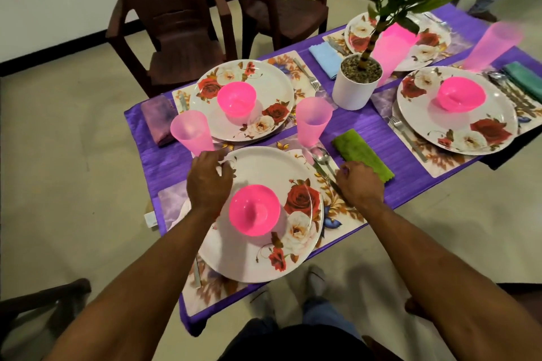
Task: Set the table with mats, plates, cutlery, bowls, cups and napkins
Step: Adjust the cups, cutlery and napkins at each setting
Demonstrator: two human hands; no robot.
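Pink cup point(192, 132) looked tippable, I judged: left hand point(208, 182) fingers curled at near plate point(258, 258) rim, right hand point(360, 184) curled on green napkin point(362, 154).

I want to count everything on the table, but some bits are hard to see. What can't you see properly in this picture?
Head view:
- Far plate: the plant and a pink cup cover its middle, so a bowl there cannot be told.
- Far right pink cup: blurred.
- Teal napkin: cut off by the right edge.
- Cutlery left of the near plate: mostly hidden by the left arm.
- Right hand: its fingertips at the green napkin are hidden.
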